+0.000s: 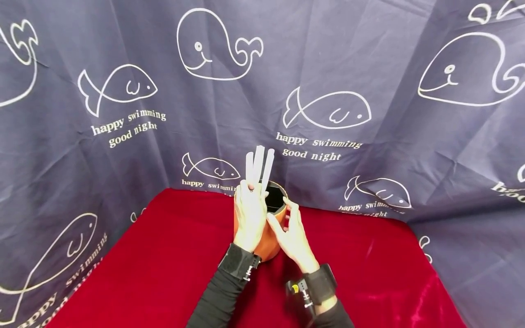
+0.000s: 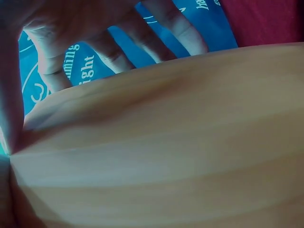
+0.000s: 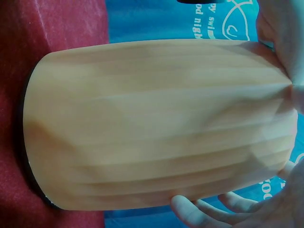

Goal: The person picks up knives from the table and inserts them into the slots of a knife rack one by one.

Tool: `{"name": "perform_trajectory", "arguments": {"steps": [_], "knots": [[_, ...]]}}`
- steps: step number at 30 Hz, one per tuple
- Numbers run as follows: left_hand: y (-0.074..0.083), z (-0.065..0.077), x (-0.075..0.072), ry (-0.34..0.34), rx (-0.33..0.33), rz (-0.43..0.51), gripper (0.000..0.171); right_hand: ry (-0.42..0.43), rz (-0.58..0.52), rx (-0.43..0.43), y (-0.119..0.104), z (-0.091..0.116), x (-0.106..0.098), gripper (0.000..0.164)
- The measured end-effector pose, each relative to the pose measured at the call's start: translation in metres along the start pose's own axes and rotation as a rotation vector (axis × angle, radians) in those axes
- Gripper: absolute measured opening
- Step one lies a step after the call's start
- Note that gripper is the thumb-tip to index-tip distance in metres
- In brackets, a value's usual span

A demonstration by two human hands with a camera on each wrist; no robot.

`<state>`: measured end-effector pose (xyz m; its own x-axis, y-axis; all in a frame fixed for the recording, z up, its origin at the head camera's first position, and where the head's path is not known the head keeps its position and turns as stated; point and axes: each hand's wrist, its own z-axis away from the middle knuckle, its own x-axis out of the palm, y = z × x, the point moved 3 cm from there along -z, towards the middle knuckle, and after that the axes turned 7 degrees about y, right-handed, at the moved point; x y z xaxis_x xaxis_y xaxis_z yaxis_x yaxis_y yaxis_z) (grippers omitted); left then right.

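Note:
An orange, ribbed round container (image 1: 266, 243) with a dark inside stands upright on the red cloth. My left hand (image 1: 251, 214) holds its left side, the thumb near the rim and the fingers spread along the outer wall in the left wrist view. On the other side, my right hand (image 1: 293, 234) grips the container, its thumb at the near rim and its fingers (image 3: 183, 209) against the wall. Several white sticks (image 1: 258, 164) rise behind my left fingers. Their lower ends are hidden, so I cannot tell whether they are held or stand in the container.
Red cloth (image 1: 184, 255) covers the table. A grey-blue curtain (image 1: 270, 68) printed with white fish, whales and writing hangs close behind and at both sides. Dark camera bands (image 1: 321, 282) sit on both wrists.

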<state>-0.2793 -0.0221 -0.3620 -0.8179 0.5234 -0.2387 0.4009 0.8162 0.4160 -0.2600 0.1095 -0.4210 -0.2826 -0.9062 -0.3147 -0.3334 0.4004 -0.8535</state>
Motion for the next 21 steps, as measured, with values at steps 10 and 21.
{"name": "perform_trajectory", "arguments": {"steps": [10, 21], "knots": [[0.0013, 0.0006, -0.0004, 0.098, 0.086, -0.117, 0.017, -0.013, -0.014, 0.011, 0.0024, 0.0003, -0.0009, 0.067], [-0.0003, -0.0035, -0.0021, 0.118, 0.073, -0.141, 0.030, -0.054, -0.029, 0.008, 0.0029, -0.0042, -0.0032, 0.068]]}}
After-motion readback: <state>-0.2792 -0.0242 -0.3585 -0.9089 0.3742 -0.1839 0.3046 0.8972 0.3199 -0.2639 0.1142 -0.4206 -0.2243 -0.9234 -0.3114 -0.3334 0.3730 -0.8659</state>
